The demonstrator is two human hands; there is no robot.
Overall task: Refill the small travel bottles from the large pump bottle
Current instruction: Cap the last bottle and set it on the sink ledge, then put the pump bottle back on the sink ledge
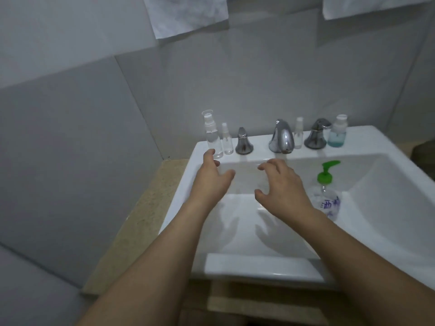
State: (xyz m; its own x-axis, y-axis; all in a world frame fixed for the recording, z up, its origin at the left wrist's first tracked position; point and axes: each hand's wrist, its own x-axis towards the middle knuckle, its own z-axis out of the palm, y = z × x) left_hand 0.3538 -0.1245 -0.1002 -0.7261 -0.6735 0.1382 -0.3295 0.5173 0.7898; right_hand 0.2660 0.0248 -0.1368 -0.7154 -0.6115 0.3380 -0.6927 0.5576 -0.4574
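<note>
Both hands hover empty over the white ceramic sink [388,142], left hand [211,182] reaching toward the tall clear plastic spray bottle [213,135] on the ledge, right hand [280,184] spread loosely. The clear green-topped pump bottle [326,191] stands in the basin, likely so spills stay contained.

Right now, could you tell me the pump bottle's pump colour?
Bright green pump head, clearest in the head view.
</note>
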